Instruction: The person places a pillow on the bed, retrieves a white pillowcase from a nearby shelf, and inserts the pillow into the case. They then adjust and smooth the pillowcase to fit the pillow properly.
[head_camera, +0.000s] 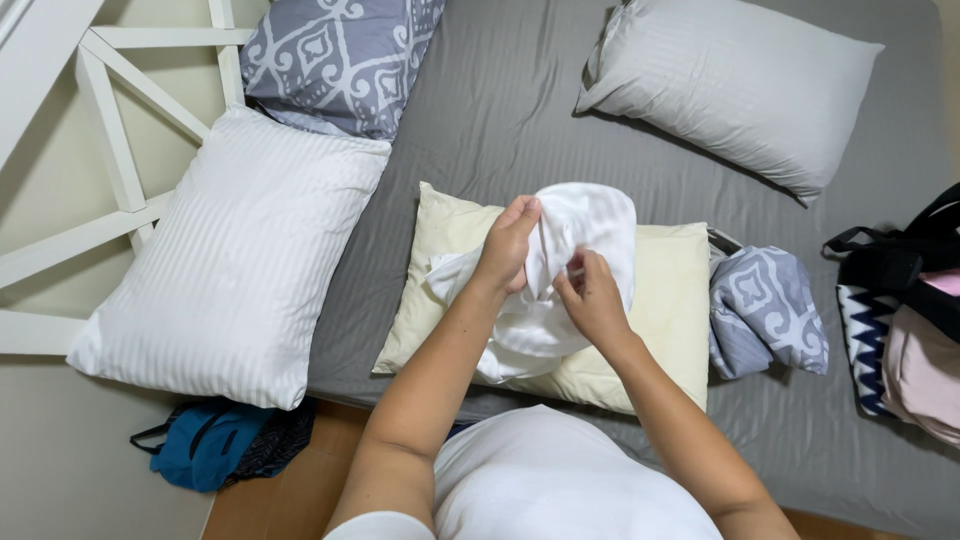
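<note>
White pillowcase (560, 270) bunched in both my hands, held just above bare cream pillow (670, 300) on grey sheet (520, 120). My left hand (508, 245) pinches upper edge; my right hand (592, 298) clenched on fabric lower down, possibly inside opening, hard to tell. White striped pillow (235, 260) to left, grey pillow (735, 85) beyond, folded patterned cloth (765, 305) beside cream pillow on right.

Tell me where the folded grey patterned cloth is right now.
In the head view, the folded grey patterned cloth lies on the grey sheet, right of the cream pillow and left of the dark bag.
</note>
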